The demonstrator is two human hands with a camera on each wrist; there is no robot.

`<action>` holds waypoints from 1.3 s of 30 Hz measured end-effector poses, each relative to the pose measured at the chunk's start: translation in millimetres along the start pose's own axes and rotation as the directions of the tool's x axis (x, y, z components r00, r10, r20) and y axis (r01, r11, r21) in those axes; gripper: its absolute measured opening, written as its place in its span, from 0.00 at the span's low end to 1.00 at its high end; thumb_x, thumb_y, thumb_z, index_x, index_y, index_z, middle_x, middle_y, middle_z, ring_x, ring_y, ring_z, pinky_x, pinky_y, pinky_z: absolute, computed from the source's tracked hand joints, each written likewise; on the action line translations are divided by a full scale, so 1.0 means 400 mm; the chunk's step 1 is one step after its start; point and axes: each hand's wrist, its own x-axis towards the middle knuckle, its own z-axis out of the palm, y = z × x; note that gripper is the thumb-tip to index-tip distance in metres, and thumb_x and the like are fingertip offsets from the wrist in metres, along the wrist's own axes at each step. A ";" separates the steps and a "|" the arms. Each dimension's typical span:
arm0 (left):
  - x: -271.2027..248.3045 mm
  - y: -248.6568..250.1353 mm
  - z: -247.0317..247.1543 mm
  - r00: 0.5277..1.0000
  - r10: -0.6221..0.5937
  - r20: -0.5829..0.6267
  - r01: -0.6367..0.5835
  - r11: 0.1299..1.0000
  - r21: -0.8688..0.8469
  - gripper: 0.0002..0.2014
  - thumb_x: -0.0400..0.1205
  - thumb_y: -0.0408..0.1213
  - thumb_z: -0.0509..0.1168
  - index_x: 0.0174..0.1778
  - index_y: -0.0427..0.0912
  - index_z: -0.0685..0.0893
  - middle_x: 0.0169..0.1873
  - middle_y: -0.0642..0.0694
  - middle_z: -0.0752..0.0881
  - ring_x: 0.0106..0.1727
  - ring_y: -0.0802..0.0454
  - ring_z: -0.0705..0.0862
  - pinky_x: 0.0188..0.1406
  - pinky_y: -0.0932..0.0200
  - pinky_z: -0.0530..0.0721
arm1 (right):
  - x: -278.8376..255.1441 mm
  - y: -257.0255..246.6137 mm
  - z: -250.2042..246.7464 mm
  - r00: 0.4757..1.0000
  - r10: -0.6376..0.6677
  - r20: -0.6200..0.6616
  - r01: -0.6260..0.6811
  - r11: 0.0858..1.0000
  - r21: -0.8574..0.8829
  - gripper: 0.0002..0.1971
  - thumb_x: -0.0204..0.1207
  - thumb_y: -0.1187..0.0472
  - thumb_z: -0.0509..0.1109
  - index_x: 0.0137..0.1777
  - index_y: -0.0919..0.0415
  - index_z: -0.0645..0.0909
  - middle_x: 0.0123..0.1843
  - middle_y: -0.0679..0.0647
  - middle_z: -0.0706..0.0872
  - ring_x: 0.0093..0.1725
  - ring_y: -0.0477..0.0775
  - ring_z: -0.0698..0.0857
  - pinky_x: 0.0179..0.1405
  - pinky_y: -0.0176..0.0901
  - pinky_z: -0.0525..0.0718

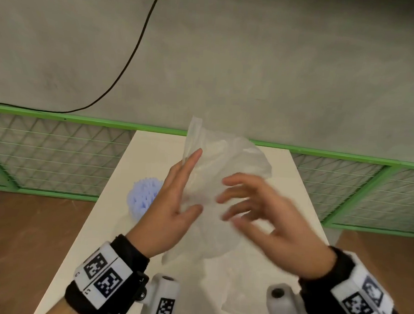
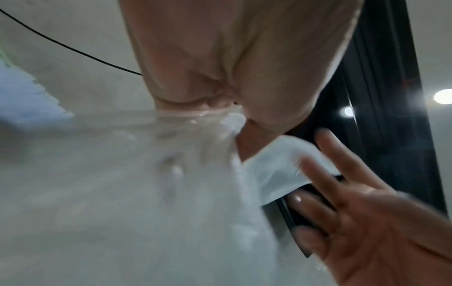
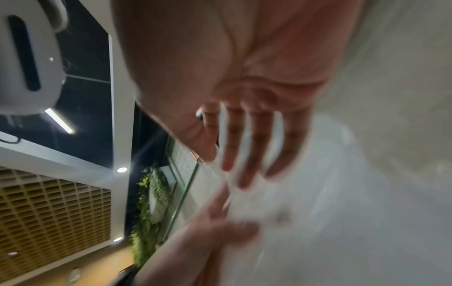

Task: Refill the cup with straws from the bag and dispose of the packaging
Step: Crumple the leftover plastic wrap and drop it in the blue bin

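A crinkled, clear plastic bag [image 1: 221, 162] is held up over the middle of the smooth white table [image 1: 116, 226]. The left hand [image 1: 174, 203] pinches its left side, fingers straight; the blurred right hand [image 1: 265, 215] is spread with fingers apart, touching the film. Ribbed lavender straws [image 1: 143, 194] bristle from a cup near the table's left edge.

Evenly, softly lit; ceiling lamps [image 2: 443, 96] glaring at three o'clock (left wrist view); heavy motion blur on right hand [image 1: 265, 217]; edges bowed.
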 end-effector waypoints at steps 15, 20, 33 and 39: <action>-0.010 -0.037 -0.083 0.947 -0.065 0.316 0.175 0.926 -0.334 0.20 0.77 0.21 0.59 0.33 0.55 0.81 0.41 0.41 0.81 0.45 0.16 0.78 0.41 0.44 0.69 | 0.132 0.113 -0.228 0.863 0.409 0.298 -0.457 0.882 0.115 0.25 0.65 0.57 0.79 0.64 0.54 0.80 0.67 0.50 0.81 0.57 0.61 0.88 0.52 0.63 0.88; -0.012 -0.028 -0.104 0.941 -0.075 0.331 0.168 0.950 -0.264 0.24 0.73 0.20 0.56 0.25 0.54 0.85 0.52 0.53 0.86 0.65 0.46 0.80 0.61 0.53 0.73 | 0.151 0.120 -0.231 0.842 0.441 0.310 -0.503 0.850 0.157 0.24 0.61 0.51 0.85 0.50 0.68 0.87 0.46 0.60 0.90 0.41 0.58 0.90 0.38 0.49 0.90; -0.001 -0.017 -0.061 0.984 -0.084 0.157 0.162 0.785 -0.598 0.32 0.81 0.19 0.62 0.70 0.61 0.72 0.73 0.48 0.77 0.68 0.45 0.83 0.59 0.41 0.86 | 0.037 0.167 -0.053 0.841 0.515 0.168 -0.503 0.628 0.594 0.30 0.65 0.52 0.84 0.65 0.65 0.84 0.65 0.66 0.86 0.59 0.62 0.88 0.58 0.55 0.88; 0.000 -0.051 -0.063 0.882 -0.404 0.242 0.470 0.738 -0.484 0.33 0.77 0.40 0.74 0.76 0.60 0.67 0.47 0.26 0.89 0.44 0.29 0.89 0.42 0.42 0.90 | 0.024 0.145 -0.070 0.867 0.488 0.096 -0.449 0.682 0.577 0.14 0.79 0.65 0.69 0.64 0.66 0.85 0.55 0.69 0.89 0.49 0.60 0.91 0.43 0.52 0.91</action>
